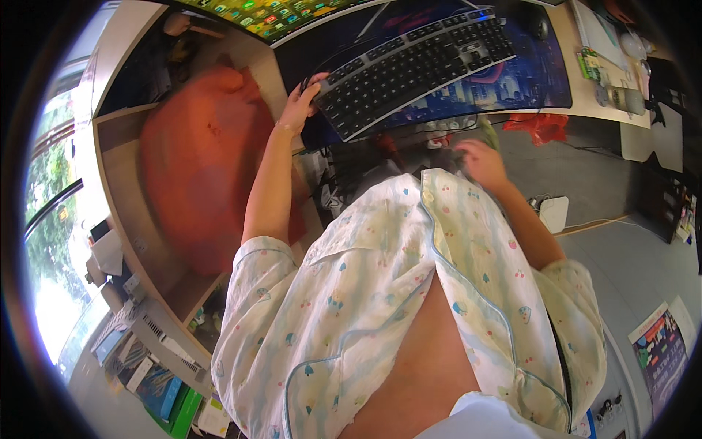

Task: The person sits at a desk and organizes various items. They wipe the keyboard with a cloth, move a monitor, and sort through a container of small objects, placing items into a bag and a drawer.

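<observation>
My left hand (pixel 300 104) grips the left end of a black and silver computer keyboard (pixel 417 71), its thumb on top. The keyboard sits at a slant over a dark blue desk mat (pixel 526 82) with a city print, and a small blue light glows at its far right corner. My right hand (pixel 482 162), blurred, is below the desk's front edge near my lap. A greenish thing (pixel 487 133) lies right by its fingers; whether the hand holds it is not clear.
A monitor (pixel 285 16) stands behind the mat. A mouse (pixel 539 28), a notebook (pixel 598 35) and a glass jar (pixel 625 100) are at the right. A large red-orange bag (pixel 203 159) fills the left shelf. Below the desk are a red plastic bag (pixel 537 127), cables and a white router-like box (pixel 554 214).
</observation>
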`<state>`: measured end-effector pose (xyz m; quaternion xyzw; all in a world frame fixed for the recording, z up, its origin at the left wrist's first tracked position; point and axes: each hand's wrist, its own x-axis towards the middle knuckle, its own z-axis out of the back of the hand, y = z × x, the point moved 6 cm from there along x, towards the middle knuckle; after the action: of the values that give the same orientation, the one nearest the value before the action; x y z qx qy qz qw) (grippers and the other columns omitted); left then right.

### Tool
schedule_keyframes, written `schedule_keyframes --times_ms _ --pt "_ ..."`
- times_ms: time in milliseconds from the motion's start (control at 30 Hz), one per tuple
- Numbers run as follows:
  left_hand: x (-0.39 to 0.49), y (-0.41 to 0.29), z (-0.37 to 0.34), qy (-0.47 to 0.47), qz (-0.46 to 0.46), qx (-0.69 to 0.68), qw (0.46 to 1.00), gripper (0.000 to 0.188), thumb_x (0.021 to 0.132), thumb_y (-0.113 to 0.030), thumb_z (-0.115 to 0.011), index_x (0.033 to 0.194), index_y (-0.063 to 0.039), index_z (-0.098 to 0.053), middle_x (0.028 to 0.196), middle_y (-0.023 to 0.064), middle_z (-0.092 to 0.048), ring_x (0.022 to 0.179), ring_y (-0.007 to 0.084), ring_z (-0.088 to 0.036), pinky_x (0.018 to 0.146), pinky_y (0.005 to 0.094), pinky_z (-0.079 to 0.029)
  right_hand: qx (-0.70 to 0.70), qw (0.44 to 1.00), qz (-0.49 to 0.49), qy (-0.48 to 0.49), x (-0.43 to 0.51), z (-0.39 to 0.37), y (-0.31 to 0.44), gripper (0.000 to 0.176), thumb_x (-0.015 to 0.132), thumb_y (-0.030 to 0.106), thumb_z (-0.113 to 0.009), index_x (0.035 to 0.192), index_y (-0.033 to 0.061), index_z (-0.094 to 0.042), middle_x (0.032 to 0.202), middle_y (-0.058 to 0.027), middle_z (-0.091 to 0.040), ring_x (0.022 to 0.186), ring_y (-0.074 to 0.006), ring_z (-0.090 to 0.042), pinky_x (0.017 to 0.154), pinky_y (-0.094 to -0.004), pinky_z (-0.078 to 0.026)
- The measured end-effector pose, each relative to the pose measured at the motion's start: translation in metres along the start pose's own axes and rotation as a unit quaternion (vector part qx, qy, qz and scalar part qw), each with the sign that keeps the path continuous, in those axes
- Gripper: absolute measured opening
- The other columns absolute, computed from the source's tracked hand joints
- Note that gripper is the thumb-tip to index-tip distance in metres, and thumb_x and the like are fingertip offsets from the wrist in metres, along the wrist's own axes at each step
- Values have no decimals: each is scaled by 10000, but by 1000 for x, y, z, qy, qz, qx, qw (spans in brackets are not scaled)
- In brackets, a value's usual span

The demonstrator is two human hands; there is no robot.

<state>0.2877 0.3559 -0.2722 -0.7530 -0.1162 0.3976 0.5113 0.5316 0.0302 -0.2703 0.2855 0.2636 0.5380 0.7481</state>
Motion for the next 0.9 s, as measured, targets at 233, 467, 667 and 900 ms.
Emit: schedule_keyframes --times_ms 233,467,667,900 --pt "15 11 14 84 49 -25 995 360 897 -278 -566 1222 -123 -552 761 -74 -543 463 7 -336 427 174 -246 156 888 -250 -353 -86 128 -97 276 846 35 -403 978 11 -645 936 -50 -627 819 -128 -560 742 -253 -439" --pt "14 2 31 -238 -12 152 959 512 821 -368 -678 1204 -60 -538 1004 66 -556 869 163 -512 707 280 -453 167 926 -169 -295 -48 162 -95 274 853 52 -402 983 -8 -635 990 -75 -624 943 -149 -549 876 -244 -395" --pt "-36 -48 -125 -359 -265 531 721 714 644 -341 -806 1204 -33 -488 1342 179 -354 1209 342 -355 1024 436 -292 391 819 -218 -360 -9 195 -140 263 897 78 -428 1098 -5 -576 1052 -74 -597 970 -148 -547 881 -253 -413" --pt "53 -43 -331 -102 -171 725 659 1128 536 -458 -826 1388 3 -248 1445 202 -240 1345 343 -235 1111 500 -139 457 842 -79 -276 69 215 -134 267 899 64 -535 1159 2 -527 1081 -65 -584 989 -123 -542 879 -243 -423"
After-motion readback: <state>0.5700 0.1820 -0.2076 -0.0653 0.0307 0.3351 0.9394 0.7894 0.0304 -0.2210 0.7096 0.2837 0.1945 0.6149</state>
